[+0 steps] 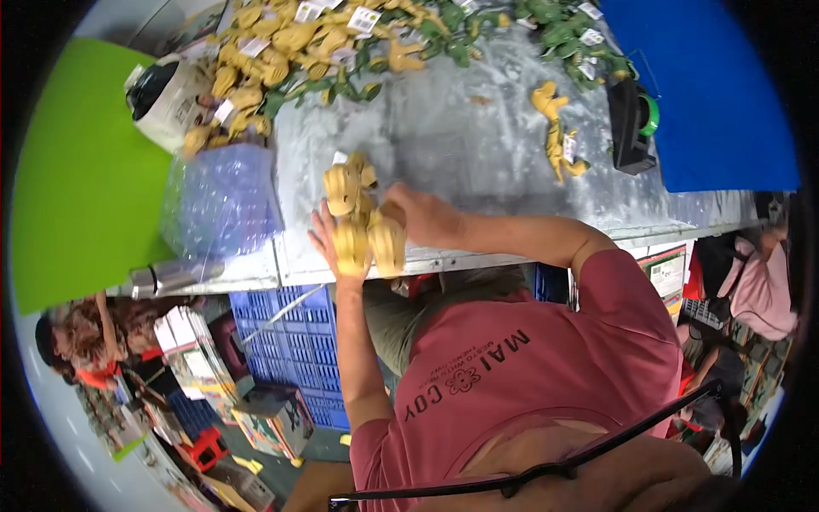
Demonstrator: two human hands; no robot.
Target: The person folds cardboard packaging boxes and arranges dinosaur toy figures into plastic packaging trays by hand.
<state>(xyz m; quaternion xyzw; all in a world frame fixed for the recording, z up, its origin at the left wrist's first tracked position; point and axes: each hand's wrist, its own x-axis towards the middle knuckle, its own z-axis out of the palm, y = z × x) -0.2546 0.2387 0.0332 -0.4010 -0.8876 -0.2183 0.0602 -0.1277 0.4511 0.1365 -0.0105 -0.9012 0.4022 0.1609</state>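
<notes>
While btwn hands (328,243) (424,215), ylw toy (351,241).

The left forearm (360,363) points forward, the visible fingers of the left hand (328,245) splayed. The right arm (533,237) bends sharply, its right hand (422,215) loosely curled near the left.

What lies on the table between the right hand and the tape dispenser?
In the head view, a yellow toy figure with a white tag lies between the right hand and that dispenser.
</notes>
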